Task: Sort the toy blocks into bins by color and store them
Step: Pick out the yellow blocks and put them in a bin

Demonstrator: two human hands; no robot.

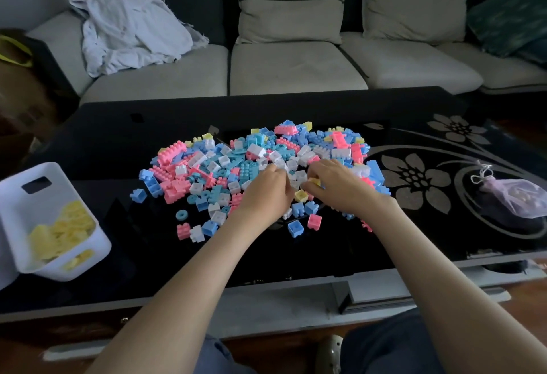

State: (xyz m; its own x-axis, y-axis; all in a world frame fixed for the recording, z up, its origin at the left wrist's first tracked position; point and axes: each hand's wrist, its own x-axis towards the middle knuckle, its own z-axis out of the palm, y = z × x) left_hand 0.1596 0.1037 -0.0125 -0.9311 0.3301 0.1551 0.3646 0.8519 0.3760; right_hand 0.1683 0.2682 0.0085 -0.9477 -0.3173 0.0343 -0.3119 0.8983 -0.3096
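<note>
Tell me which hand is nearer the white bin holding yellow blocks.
Left. The left hand is in the pile, right of the bin; the right hand lies farther right.

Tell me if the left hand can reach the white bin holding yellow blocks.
Probably yes: only bare black tabletop lies between the left hand, now in the block pile, and the white bin to its left.

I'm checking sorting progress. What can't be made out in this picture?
Head view: the left hand and right hand cover the middle of the block pile; whether either grips a block cannot be told.
Head view: the white bin of yellow blocks is cut off by the left edge.
Head view: the contents of the purple pouch are too blurred to name.
</note>
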